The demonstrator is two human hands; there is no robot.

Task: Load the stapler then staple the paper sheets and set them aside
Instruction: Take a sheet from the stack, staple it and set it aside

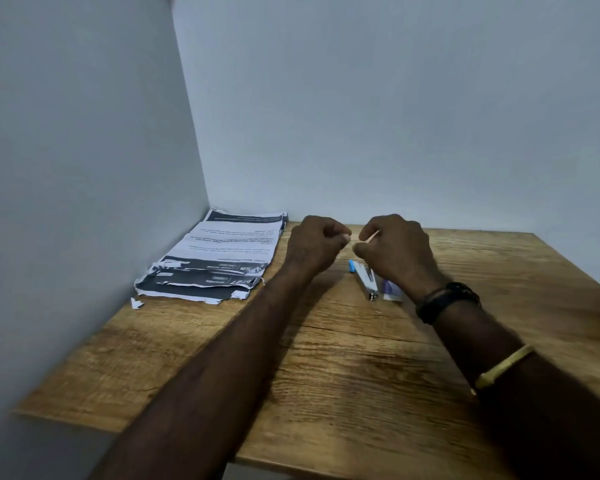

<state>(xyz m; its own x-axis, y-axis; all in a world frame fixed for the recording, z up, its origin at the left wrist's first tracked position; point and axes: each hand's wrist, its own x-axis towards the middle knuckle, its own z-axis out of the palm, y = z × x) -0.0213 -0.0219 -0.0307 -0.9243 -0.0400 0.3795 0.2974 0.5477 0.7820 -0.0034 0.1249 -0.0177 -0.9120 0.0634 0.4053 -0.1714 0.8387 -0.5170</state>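
A small stapler [363,277] with a blue tip lies on the wooden table [343,358], partly under my right hand [395,251]. Beside it, mostly hidden by my right wrist, sits a small staple box [392,292]. My right hand pinches a thin pale strip [370,236], likely staples, above the stapler. My left hand [314,242] is closed in a loose fist just left of it, fingertips near the strip; whether it touches it I cannot tell. A stack of printed paper sheets [219,258] with torn near edges lies at the table's far left corner.
White walls [84,168] close the table on the left and at the back. A torn paper scrap [136,303] lies near the left wall. My right forearm wears a dark wristband [444,301] and a gold bangle [503,367].
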